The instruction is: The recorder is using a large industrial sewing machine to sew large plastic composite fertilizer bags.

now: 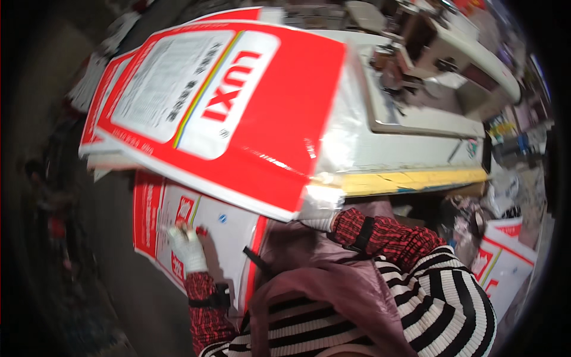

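Note:
A large red and white printed bag (279,119) lies over the table's left part, with clear plastic film (342,137) sticking out at its right edge. My right hand (321,221), in a white glove, is at the bag's near right corner, its fingers hidden by the bag and film. My left hand (188,247), also gloved, has curled fingers over a second white and red bag (229,238) hanging by my lap. A small red thing shows beside the left fingers; its kind is not clear.
An industrial sewing machine (470,65) stands on the white table (410,152), whose front edge is yellow (416,181). More red-edged bags (104,101) lie underneath at the left. Another printed bag (502,268) is at my right, near crumpled clear plastic (505,190).

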